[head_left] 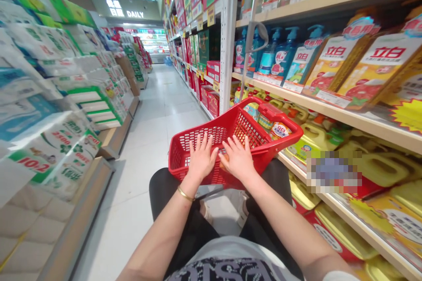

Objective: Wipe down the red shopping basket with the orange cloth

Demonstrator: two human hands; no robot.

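- You are in a long supermarket aisle (165,109) with a white tile floor, and a chilled display case (153,41) stands at its far end beyond a "DAILY" sign (135,14).
- On your left, bales of toilet paper (49,74) are stacked on low wooden-edged shelving. On your right, a pale shelf (379,126) carries blue pump bottles (277,50) and yellow Libai-branded packs (379,68), with yellow jugs (372,167) below.
- A red plastic shopping basket (184,160) sits directly ahead of your hands, just above your dark trousers (165,197). You cannot tell whether it rests on your legs.
- Its long axis runs diagonally, from the near end by your hands forward and to the right. The far end, with its red handle (272,112), points toward the right-hand shelf, and a thin metal pole (248,48) rises beside it.
- Your right hand (238,158) is nearer that far end and the basket's contents. Your left hand (201,158) lies just beside it, toward the basket's left side.
- Both hands are open, palms down, fingers spread on the basket's near side, and neither closes around anything.
- Inside, a yellow-labelled pack (279,131) lies toward the far end, and a small orange item (223,165) shows just under your right fingers, too hidden to identify.
- A gold bangle (185,193) circles your left wrist.
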